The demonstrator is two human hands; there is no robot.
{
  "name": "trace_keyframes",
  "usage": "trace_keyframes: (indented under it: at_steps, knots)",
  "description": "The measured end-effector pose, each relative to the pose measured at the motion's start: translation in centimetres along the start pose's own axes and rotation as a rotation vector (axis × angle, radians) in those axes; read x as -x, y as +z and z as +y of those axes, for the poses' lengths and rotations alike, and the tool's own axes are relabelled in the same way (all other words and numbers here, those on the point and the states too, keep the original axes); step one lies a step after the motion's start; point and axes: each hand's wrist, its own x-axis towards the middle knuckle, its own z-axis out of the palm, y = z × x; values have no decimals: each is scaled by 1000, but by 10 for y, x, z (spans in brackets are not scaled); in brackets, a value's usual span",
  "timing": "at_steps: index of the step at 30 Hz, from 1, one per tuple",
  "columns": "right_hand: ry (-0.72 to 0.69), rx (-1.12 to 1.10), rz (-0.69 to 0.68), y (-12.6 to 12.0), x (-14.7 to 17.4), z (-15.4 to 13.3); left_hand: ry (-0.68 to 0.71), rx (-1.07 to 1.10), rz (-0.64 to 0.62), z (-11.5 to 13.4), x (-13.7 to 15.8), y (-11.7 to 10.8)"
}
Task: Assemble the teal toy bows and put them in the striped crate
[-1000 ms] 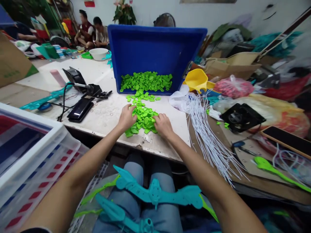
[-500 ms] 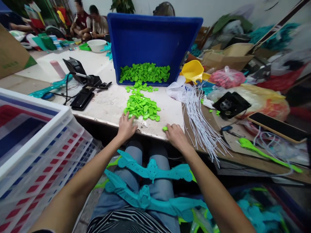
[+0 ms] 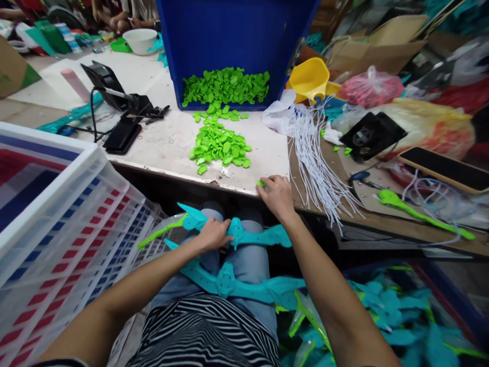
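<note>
Two long turquoise plastic parts lie across the lap. My left hand (image 3: 214, 234) has its fingers closed round the farther turquoise plastic part (image 3: 263, 236), left of its raised middle hub. The nearer turquoise part (image 3: 248, 289) rests closer to the striped shirt, untouched. At the table's front edge my right hand (image 3: 277, 194) pinches a small green plastic piece (image 3: 260, 183) between thumb and fingers. A loose pile of green plastic pieces (image 3: 219, 145) is on the table, farther off and to the left of that hand.
A blue bin (image 3: 237, 35) tipped on its side holds more green pieces. White cords (image 3: 311, 158) hang over the table edge at right. A white plastic crate (image 3: 91, 153) stands at left. More turquoise parts (image 3: 393, 306) fill a container at lower right.
My left hand has left the green pile, come down to the lap and closed on the farther turquoise part. My right hand stays at the table edge with its green piece. The view has tilted downward.
</note>
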Motion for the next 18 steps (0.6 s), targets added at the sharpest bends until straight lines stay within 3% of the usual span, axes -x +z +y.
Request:
trace_keyframes:
  at_steps: [2, 6, 9, 11, 14, 18]
  knots:
    - [-2, -34, 26, -1, 2, -1, -29, 35, 28, -12, -7, -9]
    - [-10, -161, 51, -6, 18, -5, -49, 199, -57, -27, -23, -18]
    - [-150, -331, 6, -3, 48, -16, -33, 400, -64, -30, -37, -18]
    - [-249, -412, -87, 7, 74, -25, -46, 534, -56, -30, -46, -15]
    - [-278, -459, -194, 29, 102, -32, -73, 639, -60, -32, -56, -8]
    - [-270, -529, -203, 53, 108, -32, -85, 743, -65, -34, -62, -1]
